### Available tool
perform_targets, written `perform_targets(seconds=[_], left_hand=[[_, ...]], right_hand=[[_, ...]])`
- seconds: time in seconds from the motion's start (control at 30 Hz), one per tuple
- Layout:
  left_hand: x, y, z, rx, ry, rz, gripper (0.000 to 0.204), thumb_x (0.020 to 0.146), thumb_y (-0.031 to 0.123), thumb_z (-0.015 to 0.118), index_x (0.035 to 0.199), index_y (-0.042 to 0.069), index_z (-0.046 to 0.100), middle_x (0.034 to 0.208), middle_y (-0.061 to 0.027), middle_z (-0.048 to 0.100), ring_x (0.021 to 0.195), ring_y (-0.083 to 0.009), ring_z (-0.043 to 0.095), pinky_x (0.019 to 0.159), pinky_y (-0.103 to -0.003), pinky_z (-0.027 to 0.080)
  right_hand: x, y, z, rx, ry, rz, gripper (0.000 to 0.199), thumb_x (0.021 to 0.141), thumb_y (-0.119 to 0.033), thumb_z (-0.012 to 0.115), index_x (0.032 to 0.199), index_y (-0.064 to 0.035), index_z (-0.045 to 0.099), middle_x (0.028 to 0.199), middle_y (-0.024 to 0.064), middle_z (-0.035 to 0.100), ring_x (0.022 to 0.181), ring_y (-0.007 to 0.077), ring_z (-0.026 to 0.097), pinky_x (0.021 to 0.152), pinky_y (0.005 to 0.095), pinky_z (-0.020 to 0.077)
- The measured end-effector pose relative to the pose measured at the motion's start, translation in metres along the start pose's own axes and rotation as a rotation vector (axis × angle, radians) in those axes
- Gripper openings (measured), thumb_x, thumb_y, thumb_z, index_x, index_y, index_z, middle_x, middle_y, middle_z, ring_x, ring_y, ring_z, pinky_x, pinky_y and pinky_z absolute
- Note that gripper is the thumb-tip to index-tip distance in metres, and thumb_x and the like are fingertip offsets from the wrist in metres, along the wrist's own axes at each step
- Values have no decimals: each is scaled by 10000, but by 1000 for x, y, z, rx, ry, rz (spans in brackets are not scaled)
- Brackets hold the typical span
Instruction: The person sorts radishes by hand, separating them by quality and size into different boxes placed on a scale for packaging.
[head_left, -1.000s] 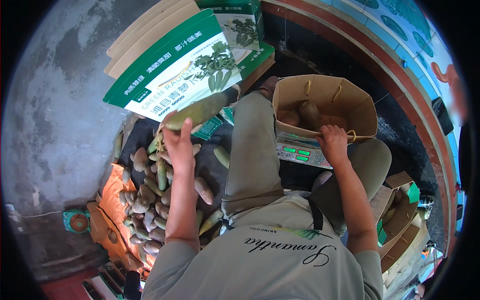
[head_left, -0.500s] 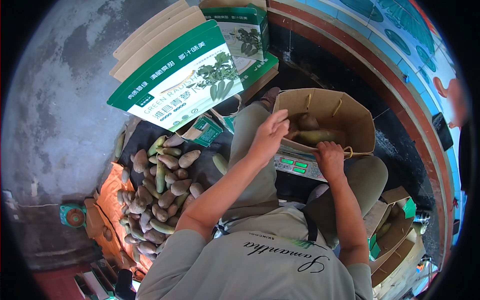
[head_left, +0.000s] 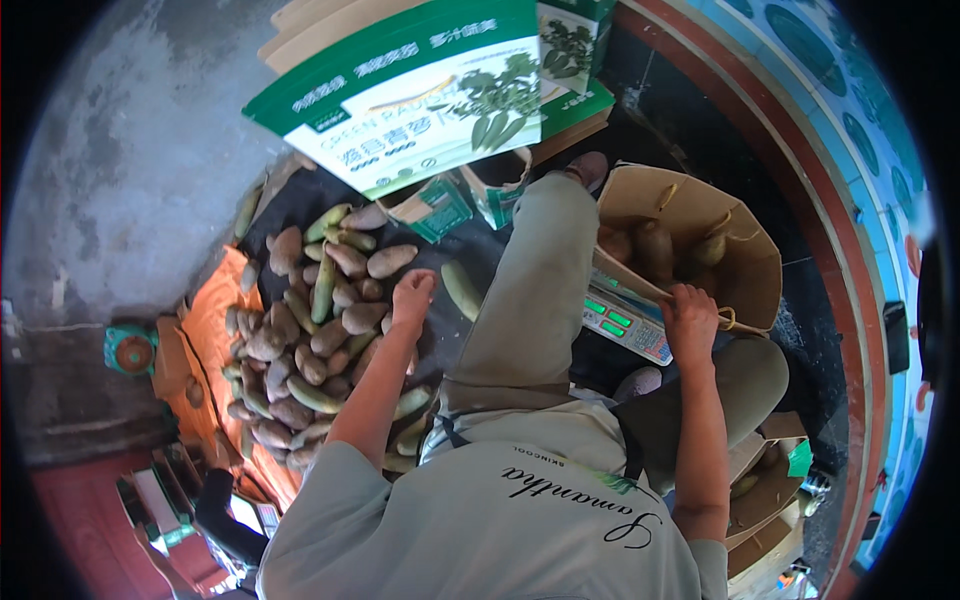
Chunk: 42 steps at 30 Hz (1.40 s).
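Out to my left, my left hand (head_left: 414, 297) hangs at the right edge of a pile of green radishes (head_left: 322, 285). Its fingers are curled in and nothing shows in them. A lone green radish (head_left: 461, 291) lies between that hand and my left leg. My right hand (head_left: 690, 318) grips the near rim of an open cardboard carton (head_left: 742, 270) with yellow cord handles. Several brownish-green radishes (head_left: 655, 250) stand or lean inside it; their lower parts are hidden. The carton rests on a digital scale (head_left: 626, 325) with lit green displays, between my legs.
Flat green-and-white cartons (head_left: 400, 110) stand upright beyond the pile. Orange sheeting (head_left: 212, 290) lies along the pile's left side. Another open carton (head_left: 770, 490) holding radishes sits near my right elbow. A tiled wall with a reddish ledge (head_left: 800, 170) curves along the right.
My left hand has moved from above the carton leftward to the radish pile. The radish that lay crosswise in the carton no longer shows that way. The right hand keeps hold of the rim.
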<state>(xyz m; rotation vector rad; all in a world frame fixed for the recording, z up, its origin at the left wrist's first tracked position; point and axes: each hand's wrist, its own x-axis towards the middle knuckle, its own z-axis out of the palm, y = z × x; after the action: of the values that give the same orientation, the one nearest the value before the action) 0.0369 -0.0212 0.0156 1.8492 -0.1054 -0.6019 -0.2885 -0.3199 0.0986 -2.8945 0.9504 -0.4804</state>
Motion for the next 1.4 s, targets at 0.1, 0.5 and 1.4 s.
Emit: perform_targets(seconds=[0.1, 0.5, 1.4], left_hand=[[6, -122, -47, 610, -63, -135, 276, 820, 253, 585, 1022, 72, 632, 963, -138, 666, 928, -290, 630, 799, -387, 487], [-138, -231, -68, 1285, -649, -336, 468, 820, 274, 603, 1276, 223, 515, 1379, -117, 422, 1208, -354, 477, 959, -469, 428], [-94, -191, -74, 1329, -332, -474, 603, 752, 168, 692, 1299, 209, 440, 1294, -71, 411, 1220, -249, 435, 970, -431, 394]], right_hand=[[5, -7, -1, 5, -27, -16, 219, 686, -148, 709, 834, -86, 560, 784, 72, 582, 768, 279, 560, 672, 408, 424], [-5, 2, 4, -50, -13, -48, 243, 740, -159, 701, 914, -76, 553, 842, 87, 594, 814, 298, 568, 700, 411, 431], [-5, 3, 9, -124, -38, -54, 257, 774, -210, 684, 949, -84, 543, 862, 104, 580, 831, 316, 557, 721, 425, 425]])
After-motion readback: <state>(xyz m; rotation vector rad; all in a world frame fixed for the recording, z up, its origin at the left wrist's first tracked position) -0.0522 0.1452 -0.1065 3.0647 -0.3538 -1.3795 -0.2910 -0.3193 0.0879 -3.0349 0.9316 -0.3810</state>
